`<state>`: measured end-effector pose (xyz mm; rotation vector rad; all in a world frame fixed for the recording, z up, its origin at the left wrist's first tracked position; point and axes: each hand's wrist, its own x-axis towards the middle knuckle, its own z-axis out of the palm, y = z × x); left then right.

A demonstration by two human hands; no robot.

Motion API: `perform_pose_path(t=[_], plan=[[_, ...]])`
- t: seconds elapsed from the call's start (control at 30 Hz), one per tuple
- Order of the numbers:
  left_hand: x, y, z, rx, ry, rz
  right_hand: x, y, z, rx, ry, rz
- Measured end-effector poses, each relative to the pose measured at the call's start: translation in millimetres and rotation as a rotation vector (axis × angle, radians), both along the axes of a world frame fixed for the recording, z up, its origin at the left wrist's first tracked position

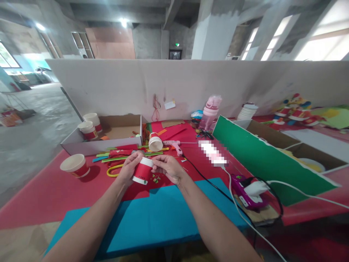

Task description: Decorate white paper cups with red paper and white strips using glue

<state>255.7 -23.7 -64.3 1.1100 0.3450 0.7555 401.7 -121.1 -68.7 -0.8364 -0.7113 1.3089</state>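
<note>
A white paper cup [143, 171] with a red band is held between both hands above the table's near part. My left hand [131, 168] grips its left side, fingers closed. On the right side, the fingertips of my right hand [169, 169] pinch the cup near its rim. Just behind the hands, more cups [155, 143] lie on their side, next to a pink glue gun [174, 146]. Yellow-handled scissors [113, 171] are partly hidden beside my left hand. Small green scraps [156, 178] lie between the hands.
Left stand a wide cup [75, 166] and an open box [102, 145] with stacked cups. Right are a purple power strip [249, 194], cables and a green-sided box [264, 156]. A pink bottle [210, 114] stands behind. Blue material [163, 218] covers the near edge.
</note>
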Motion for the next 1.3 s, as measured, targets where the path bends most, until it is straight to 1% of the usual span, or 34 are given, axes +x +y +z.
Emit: perform_pose_path(t=[0.1, 0.37, 0.63, 0.83, 0.93, 1.03, 1.1, 1.2, 1.27, 1.3], plan=[[0.7, 0.4, -1.5, -0.004, 0.003, -0.002, 0.2, -0.1, 0.4, -0.004, 0.001, 0.003], [-1.3, 0.1, 1.4, 0.085, -0.017, -0.024, -0.6, 1.3, -0.7, -0.015, 0.002, -0.003], [-1.2, 0.2, 0.6, 0.104, -0.004, -0.02, -2.1, 0.5, 1.9, -0.04, -0.02, -0.02], [0.3, -2.2, -0.8, 0.143, 0.027, -0.048, -3.4, 1.0, 0.6, -0.058, -0.036, -0.058], [0.3, -2.7, -1.0, 0.153, 0.044, -0.039, -1.6, 1.2, 0.9, -0.04, -0.04, -0.045], [0.1, -1.9, -1.1, 0.203, 0.07, -0.029, -1.4, 1.9, 1.8, -0.023, -0.038, -0.026], [0.4, -1.7, -1.2, 0.265, 0.097, -0.011, -3.3, 2.8, 1.5, -0.032, -0.066, -0.052], [1.4, -2.6, -1.2, 0.336, 0.12, 0.016, -7.5, 4.4, -0.1, -0.024, -0.144, -0.138], [1.9, -3.6, -1.2, 0.317, 0.117, 0.02, -8.4, 4.8, -1.1, -0.015, -0.171, -0.16], [2.0, -4.0, -1.1, 0.291, 0.112, 0.018, -7.8, 4.6, -1.1, -0.016, -0.174, -0.148]])
